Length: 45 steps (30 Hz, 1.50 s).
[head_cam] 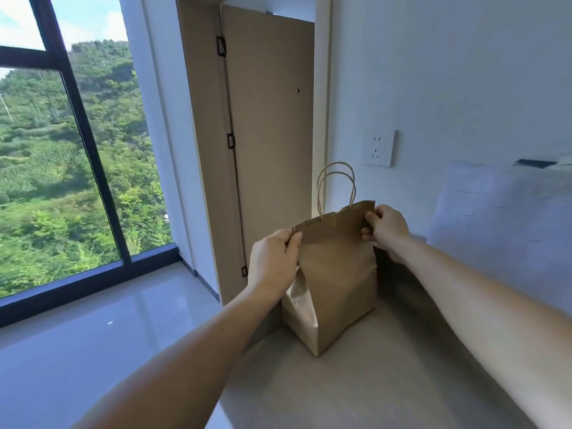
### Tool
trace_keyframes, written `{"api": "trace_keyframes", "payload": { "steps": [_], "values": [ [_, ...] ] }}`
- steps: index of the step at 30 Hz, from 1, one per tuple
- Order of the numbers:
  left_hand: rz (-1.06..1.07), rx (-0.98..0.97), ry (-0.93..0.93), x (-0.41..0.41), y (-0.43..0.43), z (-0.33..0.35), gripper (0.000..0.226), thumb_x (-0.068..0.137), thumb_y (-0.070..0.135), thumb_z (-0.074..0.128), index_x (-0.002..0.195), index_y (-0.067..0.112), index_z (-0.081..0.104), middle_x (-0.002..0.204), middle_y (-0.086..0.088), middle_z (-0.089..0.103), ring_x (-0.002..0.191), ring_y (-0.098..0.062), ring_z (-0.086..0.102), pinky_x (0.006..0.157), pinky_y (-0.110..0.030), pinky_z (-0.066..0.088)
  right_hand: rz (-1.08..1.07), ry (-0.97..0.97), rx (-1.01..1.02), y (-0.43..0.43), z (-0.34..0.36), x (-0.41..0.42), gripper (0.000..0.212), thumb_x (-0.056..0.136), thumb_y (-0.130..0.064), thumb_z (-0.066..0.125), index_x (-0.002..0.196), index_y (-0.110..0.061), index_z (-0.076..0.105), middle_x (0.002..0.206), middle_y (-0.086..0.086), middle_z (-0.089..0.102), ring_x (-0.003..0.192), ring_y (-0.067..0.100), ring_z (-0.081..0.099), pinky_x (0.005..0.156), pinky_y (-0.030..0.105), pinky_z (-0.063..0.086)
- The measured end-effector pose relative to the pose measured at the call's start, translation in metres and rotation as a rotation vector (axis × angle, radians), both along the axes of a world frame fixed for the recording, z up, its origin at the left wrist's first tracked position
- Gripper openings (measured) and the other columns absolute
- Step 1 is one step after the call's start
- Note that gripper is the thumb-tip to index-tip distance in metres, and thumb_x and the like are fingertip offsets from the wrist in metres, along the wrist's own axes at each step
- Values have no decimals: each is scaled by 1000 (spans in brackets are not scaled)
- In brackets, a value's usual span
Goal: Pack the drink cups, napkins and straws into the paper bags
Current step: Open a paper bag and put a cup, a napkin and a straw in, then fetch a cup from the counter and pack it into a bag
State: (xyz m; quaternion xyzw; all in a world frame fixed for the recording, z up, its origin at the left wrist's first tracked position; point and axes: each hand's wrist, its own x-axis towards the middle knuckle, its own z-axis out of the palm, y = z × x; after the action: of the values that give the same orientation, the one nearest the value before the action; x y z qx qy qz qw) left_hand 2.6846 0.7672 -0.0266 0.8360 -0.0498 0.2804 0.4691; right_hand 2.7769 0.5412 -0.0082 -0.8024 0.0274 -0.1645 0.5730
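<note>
One brown paper bag stands upright on the pale counter, near the counter's far left end and close to the white wall. Bag top is pressed flat and shut; a small gold paperclip sits on the top edge, roughly mid-width. Two twine handles rise upright above the closed top. Contents not visible. The hands are apart, one at each upper corner of the bag. Left hand pinches the left corner between thumb and curled fingers. Right hand pinches the right corner, fingers curled round the edge. Both forearms reach out over the counter. Surroundings: a wall socket above and to the right of the bag, a white sheet on the wall further right, a tan door behind the bag, a dark-framed window at left showing a green hillside, and glossy floor below it.
</note>
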Motion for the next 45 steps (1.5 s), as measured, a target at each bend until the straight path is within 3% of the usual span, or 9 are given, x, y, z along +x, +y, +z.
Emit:
{"api": "trace_keyframes", "payload": {
  "steps": [4, 9, 16, 19, 21, 24, 30, 38, 45],
  "values": [
    [-68, -43, 11, 21, -13, -4, 42, 97, 29, 57, 59, 14, 47, 48, 10, 47, 53, -13, 45, 59, -40, 51, -23, -35, -16, -11, -2, 22, 17, 104, -17, 44, 97, -7, 57, 92, 12, 65, 75, 22, 65, 72, 34, 58],
    [-54, -1, -51, 29, -20, -9, 45, 98, 28, 56, 54, 26, 44, 50, 13, 51, 49, -6, 46, 49, -15, 38, -41, -24, -21, -21, -16, 31, 18, 103, -19, 46, 94, -10, 58, 89, 9, 66, 75, 23, 67, 83, 45, 58],
    [-36, 7, 29, 28, -18, -4, 33, 97, 31, 57, 65, 23, 54, 55, 11, 57, 52, -4, 51, 48, -11, 38, -31, 31, -5, -20, -14, 23, 19, 102, -26, 48, 109, -12, 60, 97, 6, 67, 86, 25, 68, 88, 49, 57],
    [-23, 80, 87, 17, -16, 7, 13, 93, 39, 56, 92, 26, 54, 89, 9, 63, 73, -1, 57, 57, -12, 39, -21, 97, -81, -22, -4, -2, 48, 98, -40, 52, 139, -14, 46, 138, 6, 53, 117, 29, 59, 101, 51, 49],
    [-1, 158, 143, 5, -15, 14, 44, 90, 47, 54, 125, 23, 42, 125, 1, 52, 98, -14, 58, 74, -24, 42, -27, 133, -231, -25, 7, -23, 60, 98, -44, 49, 147, -10, 38, 146, 7, 45, 125, 28, 52, 106, 50, 44],
    [41, 304, 183, -22, -12, 23, 73, 88, 50, 52, 147, 22, 19, 146, -6, 32, 124, -31, 45, 90, -40, 43, -20, 177, -451, -33, 28, -63, 27, 99, -43, 48, 100, -18, 57, 100, -1, 52, 87, 16, 52, 93, 40, 49],
    [-86, 489, 308, -87, -19, 39, 65, 86, 45, 53, 141, 14, 34, 138, -10, 42, 129, -32, 36, 93, -42, 38, 42, 244, -517, -38, 78, -162, 44, 99, -41, 55, 128, -9, 55, 139, 5, 49, 121, 31, 51, 105, 45, 45],
    [-398, 637, 227, -180, -86, 34, 67, 87, 47, 55, 142, 11, 38, 141, -12, 41, 128, -35, 38, 83, -38, 34, -102, 272, -735, -70, 83, -322, 35, 96, -42, 60, 116, -14, 63, 125, -1, 57, 108, 18, 51, 92, 32, 40],
    [-654, 656, 178, -263, -185, 40, 66, 86, 43, 60, 140, 10, 42, 142, -14, 44, 129, -35, 40, 92, -37, 38, -296, 348, -808, -138, 72, -459, 37, 96, -41, 59, 111, -8, 68, 115, 12, 68, 106, 28, 61, 91, 37, 47]
  ]
}}
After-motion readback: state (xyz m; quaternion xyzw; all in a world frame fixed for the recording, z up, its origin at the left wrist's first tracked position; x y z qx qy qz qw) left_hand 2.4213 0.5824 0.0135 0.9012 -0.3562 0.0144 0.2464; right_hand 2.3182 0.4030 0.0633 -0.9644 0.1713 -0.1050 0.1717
